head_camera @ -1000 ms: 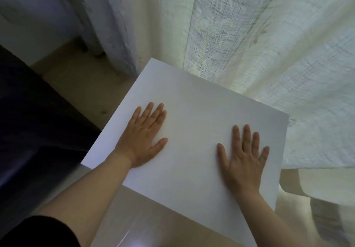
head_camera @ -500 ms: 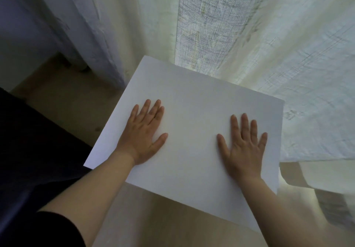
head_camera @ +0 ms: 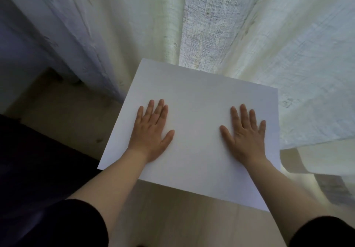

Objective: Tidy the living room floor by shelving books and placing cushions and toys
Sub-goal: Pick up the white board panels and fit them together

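Looking for the books, cushions and toys, I find none in view, and I cannot tell where they lie. What I do see is my left hand (head_camera: 151, 131) and right hand (head_camera: 244, 133) laid palm-down, well apart, on a white counter (head_camera: 196, 96). The fingers (head_camera: 155, 110) are straight and lightly spread, holding nothing. I judge this a resting pose, weight even on both palms, with no pickup begun. The counter's far edge meets a pale curtain (head_camera: 211, 25). Pale floor (head_camera: 63, 112) shows beside it, and a dark shape (head_camera: 28, 160) sits at the left.
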